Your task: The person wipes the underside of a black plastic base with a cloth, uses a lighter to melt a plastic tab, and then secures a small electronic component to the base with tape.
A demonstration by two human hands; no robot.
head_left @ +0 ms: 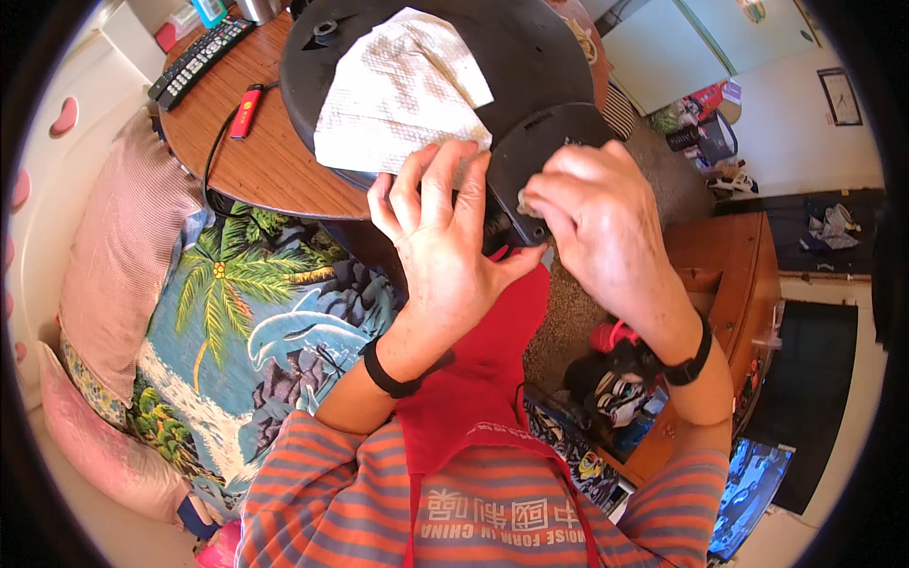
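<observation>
A round black appliance (540, 57) lies on the wooden table, with a squarish black housing (554, 128) sticking out toward me. A wrinkled white paper towel (398, 104), marked with brownish stains, is spread over its surface. My left hand (436, 222) rests at the near edge, its fingers stretched over the towel's border and its thumb reaching to the end of the housing. Over the housing, my right hand (601, 208) is closed, pinching a small pale wad (524, 203) against it beside a dark round hole. What the wad is made of cannot be made out.
On the wooden table (204, 166) lie a black remote control (204, 62) and a red lighter-like piece (247, 111), with a dark cord beside it. A sofa seat with a palm-and-dolphin cover (275, 312) is at left. A wooden cabinet (724, 260) and a lit screen (753, 497) are at right.
</observation>
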